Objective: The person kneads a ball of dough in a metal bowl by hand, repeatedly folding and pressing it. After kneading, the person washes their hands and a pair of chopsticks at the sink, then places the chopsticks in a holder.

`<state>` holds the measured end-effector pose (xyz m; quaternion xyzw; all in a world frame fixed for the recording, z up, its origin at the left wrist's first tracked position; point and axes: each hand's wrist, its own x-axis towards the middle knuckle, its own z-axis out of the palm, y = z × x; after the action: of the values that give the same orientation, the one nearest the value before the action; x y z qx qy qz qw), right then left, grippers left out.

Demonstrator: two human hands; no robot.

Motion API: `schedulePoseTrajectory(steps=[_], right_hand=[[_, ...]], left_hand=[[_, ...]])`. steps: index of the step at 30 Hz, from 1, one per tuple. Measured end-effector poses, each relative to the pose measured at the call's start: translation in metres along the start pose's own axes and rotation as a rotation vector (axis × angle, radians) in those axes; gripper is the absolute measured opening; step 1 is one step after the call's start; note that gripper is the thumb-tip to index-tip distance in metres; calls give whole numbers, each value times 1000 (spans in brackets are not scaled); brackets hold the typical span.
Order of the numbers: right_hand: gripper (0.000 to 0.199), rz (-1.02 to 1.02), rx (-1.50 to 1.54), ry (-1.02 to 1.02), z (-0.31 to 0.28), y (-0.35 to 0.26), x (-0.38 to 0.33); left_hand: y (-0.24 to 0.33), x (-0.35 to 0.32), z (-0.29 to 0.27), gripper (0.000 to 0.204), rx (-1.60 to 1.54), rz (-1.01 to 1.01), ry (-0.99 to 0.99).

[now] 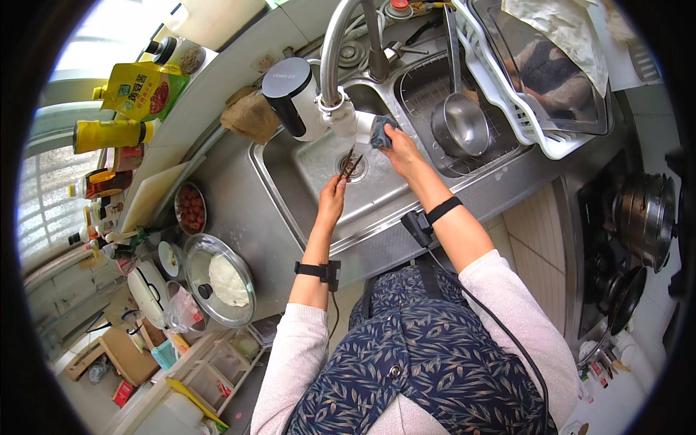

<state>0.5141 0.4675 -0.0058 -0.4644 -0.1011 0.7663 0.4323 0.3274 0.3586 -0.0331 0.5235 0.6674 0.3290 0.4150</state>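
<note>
Over the left sink basin (290, 170), my left hand (333, 197) pinches a few thin dark brown sticks (351, 164), which look like chopsticks, pointing up above the drain. My right hand (401, 152) is closed on a bunched dark grey-blue cloth (381, 133), held up beside the white outlet of the tap's water filter (291, 94). Whether the cloth touches that outlet I cannot tell. The metal tap (335, 54) curves down into the filter from the far side. The two hands are apart, the left lower than the right.
In the right basin, a steel ladle (461, 125) lies on a wire rack. A white dish rack (533, 130) stands beyond it. On the left counter are a bowl of red fruit (191, 209) and a glass-lidded bowl of dough (229, 279). A brown cloth (250, 116) lies behind the sink.
</note>
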Motion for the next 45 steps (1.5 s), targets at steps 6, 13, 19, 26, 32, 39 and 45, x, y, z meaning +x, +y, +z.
schedulePoseTrajectory(steps=[6, 13, 19, 26, 32, 39, 45], right_hand=[[30, 2, -130, -136, 6, 32, -14], [35, -137, 67, 72, 2, 10, 10], [39, 125, -225, -463, -3, 38, -10], [27, -267, -84, -89, 15, 47, 42], [25, 51, -212, -138, 38, 59, -15], [29, 26, -75, -186, 36, 41, 12], [33, 479, 56, -333, 29, 63, 3]], left_hand=[[21, 9, 24, 23, -360, -376, -234], [40, 2, 19, 22, -474, -336, -293], [53, 10, 9, 23, -659, -404, -442], [42, -18, 9, 30, -446, -443, -289], [37, -19, 1, 27, -395, -436, -181], [51, -32, -16, 28, -786, -667, -356], [54, -24, -21, 25, -1110, -842, -323]])
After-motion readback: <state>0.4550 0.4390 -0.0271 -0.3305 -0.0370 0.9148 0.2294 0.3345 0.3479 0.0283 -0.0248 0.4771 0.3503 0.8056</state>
